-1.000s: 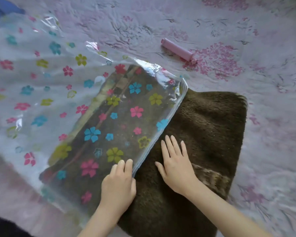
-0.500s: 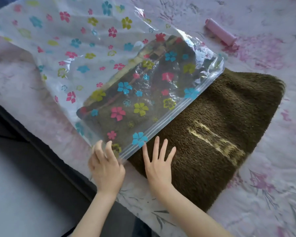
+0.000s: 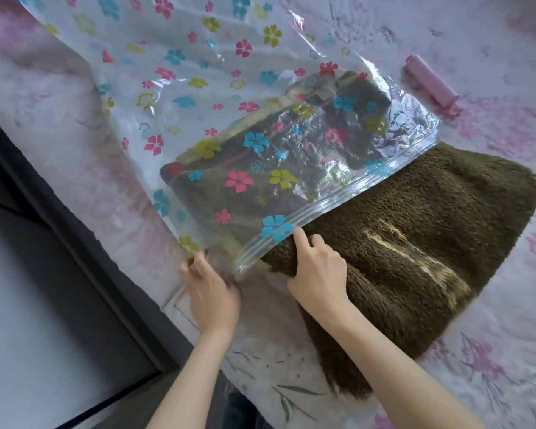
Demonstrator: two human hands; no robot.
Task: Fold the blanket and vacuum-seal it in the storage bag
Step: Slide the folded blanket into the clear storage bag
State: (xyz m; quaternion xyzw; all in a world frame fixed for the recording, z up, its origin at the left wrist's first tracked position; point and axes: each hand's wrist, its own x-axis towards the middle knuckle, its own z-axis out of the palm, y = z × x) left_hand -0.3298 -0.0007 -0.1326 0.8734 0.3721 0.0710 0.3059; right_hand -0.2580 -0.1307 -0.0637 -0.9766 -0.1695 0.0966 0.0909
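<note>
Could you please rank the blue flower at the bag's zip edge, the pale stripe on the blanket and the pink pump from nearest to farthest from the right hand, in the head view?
From the right hand:
1. Blue flower, just beyond the fingertips on the storage bag.
2. Pale stripe, to the right on the blanket.
3. Pink pump, far off on the bedspread.

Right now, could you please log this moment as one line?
brown fleece blanket: half in flowered clear bag | left hand: grips bag corner | right hand: on blanket
</note>
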